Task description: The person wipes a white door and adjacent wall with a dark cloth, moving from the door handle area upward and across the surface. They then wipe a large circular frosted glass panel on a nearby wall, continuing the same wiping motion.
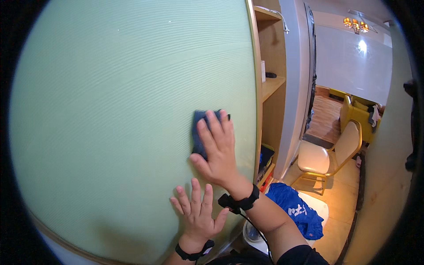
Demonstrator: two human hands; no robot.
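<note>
A large pale green ribbed panel point(126, 109), set in a wooden frame, fills the left and middle of the head view. My right hand point(218, 152) holds a folded dark blue cloth point(199, 132) flat against the panel, near its right edge. The fingers lie over the cloth, and the thumb points left beside its lower corner. Lower down, my left hand point(197, 212) has its fingers spread and its palm towards the panel, with nothing in it. Whether that palm touches the surface is hard to tell. Both wrists wear black straps, the right one with a cable.
Right of the panel, wooden shelves point(273, 87) hold several items. A blue garment point(294, 210) with white writing drapes over a white surface point(319, 202), beside a clear container point(253, 232). Farther off are a gold-framed chair point(314, 157) and a yellow sofa point(359, 116). A wall point(387, 165) bounds the right.
</note>
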